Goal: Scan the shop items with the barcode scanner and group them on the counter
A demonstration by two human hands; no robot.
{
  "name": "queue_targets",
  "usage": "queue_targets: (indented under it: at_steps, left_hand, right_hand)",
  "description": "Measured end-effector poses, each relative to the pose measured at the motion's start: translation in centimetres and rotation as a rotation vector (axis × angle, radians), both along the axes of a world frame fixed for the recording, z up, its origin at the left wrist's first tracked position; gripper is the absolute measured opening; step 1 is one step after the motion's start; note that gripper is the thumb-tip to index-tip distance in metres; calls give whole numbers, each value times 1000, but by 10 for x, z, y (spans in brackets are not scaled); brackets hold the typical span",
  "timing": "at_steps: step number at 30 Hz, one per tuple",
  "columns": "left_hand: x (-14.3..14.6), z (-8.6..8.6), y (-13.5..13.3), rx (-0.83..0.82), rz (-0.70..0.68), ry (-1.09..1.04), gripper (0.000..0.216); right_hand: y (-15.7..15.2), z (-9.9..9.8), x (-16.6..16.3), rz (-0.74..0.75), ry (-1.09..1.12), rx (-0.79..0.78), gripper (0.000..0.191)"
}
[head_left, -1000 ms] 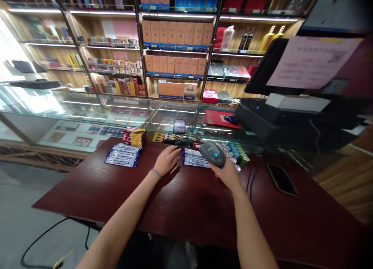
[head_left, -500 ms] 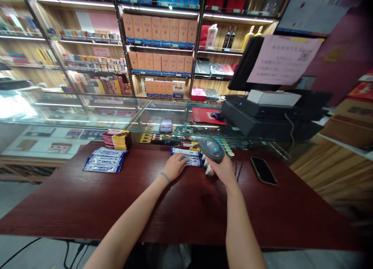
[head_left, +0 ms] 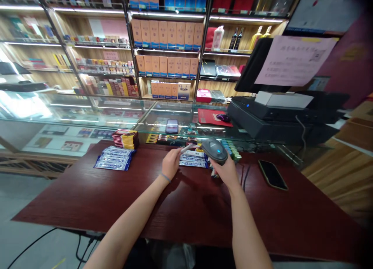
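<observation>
— What's nearest us?

— The dark red desk (head_left: 201, 216), filling the bottom of the frame. Up from there, right of centre, the right hand (head_left: 229, 174) is wrapped firmly around a barcode scanner (head_left: 215, 150).

— And the left hand (head_left: 170, 164)?

— Near the middle, thumb and fingers pinched together on one slim packet (head_left: 189, 147). It's tilted up off the desk, its tip close by the scanner's head; I can't tell whether they touch.

— So which step is this?

— Lining up a single packet for reading, I'd say. It calls for holding the scanner steady and turning the packet's barcode towards it, though I can't make out any barcode from here.

— Where are the others?

— A row of blue-and-white packets (head_left: 192, 159) lies just below the raised one. At centre left there's another spread of packets (head_left: 113, 158), with a stack of red-and-yellow boxes (head_left: 125, 139) just behind. Farther off runs the glass counter (head_left: 131, 115), then orange boxes (head_left: 171, 35) shelved at top centre.
</observation>
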State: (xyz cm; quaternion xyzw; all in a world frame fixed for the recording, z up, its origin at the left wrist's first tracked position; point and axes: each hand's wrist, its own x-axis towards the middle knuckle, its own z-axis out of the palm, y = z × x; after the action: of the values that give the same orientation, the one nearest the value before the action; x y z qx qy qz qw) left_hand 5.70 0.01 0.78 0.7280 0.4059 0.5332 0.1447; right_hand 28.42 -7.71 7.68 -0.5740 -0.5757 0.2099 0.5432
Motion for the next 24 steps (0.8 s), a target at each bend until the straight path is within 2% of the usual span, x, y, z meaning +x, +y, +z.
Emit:
queue_targets:
  at_steps: [2,5,7,9,12,17,19,24]
  left_hand:
    - [-14,8,2,-154,20,-248,31]
    - [-39,16,6,-491,-103,-574,38]
    - [-57,20,6,-678,-220,-695,43]
    - [-73,21,4,-793,-302,-756,44]
    - [-89,18,0,-872,-344,-822,43]
    - [-97,11,-4,-913,-308,-844,39]
    - [-97,10,-4,-921,-315,-837,39]
    - [-96,7,-4,-921,-344,-837,39]
  right_hand:
    - [-2,3,-6,-13,36,-24,47]
    - [-2,3,-15,-7,36,-47,47]
    - [1,-1,-19,31,-7,-48,49]
    - [5,-8,-24,73,-68,-22,52]
    - [7,-17,-33,149,-188,-2,62]
    - [-2,-16,-53,201,-418,-126,82]
    - [-5,-14,-59,206,-470,-142,80]
    - [-3,-16,-60,225,-519,-164,61]
